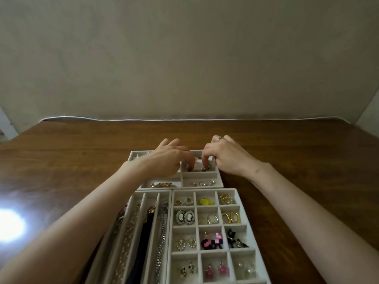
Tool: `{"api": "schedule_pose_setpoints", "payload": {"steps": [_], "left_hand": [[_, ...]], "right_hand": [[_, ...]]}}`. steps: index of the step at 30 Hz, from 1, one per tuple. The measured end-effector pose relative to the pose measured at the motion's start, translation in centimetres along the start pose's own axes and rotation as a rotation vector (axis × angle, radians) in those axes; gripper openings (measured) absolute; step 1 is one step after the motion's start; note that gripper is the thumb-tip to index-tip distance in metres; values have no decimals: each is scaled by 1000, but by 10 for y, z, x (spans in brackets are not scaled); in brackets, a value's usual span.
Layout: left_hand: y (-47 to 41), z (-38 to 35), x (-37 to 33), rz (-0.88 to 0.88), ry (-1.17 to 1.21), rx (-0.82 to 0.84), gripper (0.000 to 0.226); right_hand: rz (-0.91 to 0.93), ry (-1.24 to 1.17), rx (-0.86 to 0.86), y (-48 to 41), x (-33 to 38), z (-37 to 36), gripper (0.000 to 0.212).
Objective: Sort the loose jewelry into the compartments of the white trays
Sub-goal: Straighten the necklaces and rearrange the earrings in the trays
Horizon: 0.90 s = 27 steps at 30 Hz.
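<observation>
Three white trays lie on the wooden table. Over the far tray (219, 182), my left hand (168, 158) and my right hand (225, 158) both reach into its upper right compartment. Their curled fingertips pinch a dark beaded piece of jewelry (200, 168) lying there. The near right tray (244, 214) holds pairs of earrings in a grid of small compartments. In the near left tray (143, 203), necklaces and chains lie in long slots, partly hidden under my left forearm.
A gold bracelet (162, 184) and a silver sparkly piece (204, 183) lie in the far tray's front compartments. A bright light reflection (10, 224) glares on the table at left. A wall stands behind the table's far edge.
</observation>
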<state>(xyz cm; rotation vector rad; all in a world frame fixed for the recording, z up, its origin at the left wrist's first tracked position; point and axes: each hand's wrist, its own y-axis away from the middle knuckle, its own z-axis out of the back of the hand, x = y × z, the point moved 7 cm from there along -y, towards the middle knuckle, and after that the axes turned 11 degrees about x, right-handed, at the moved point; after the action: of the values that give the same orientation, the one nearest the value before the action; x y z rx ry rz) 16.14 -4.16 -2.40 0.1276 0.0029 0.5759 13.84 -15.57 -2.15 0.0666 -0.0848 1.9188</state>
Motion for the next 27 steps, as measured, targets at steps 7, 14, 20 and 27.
{"api": "schedule_pose_setpoints", "payload": {"steps": [7, 14, 20, 27], "left_hand": [[0, -2, 1, -41, -46, -34, 46], [1, -1, 2, -22, -78, -105, 45], [1, -3, -2, -70, -62, -105, 42], [0, -5, 1, -61, -55, -91, 34]], "right_hand": [[47, -55, -21, 1, -3, -1, 40], [12, -57, -26, 1, -5, -3, 43], [6, -54, -41, 0, -5, -3, 38], [1, -106, -23, 2, -2, 1, 44]]}}
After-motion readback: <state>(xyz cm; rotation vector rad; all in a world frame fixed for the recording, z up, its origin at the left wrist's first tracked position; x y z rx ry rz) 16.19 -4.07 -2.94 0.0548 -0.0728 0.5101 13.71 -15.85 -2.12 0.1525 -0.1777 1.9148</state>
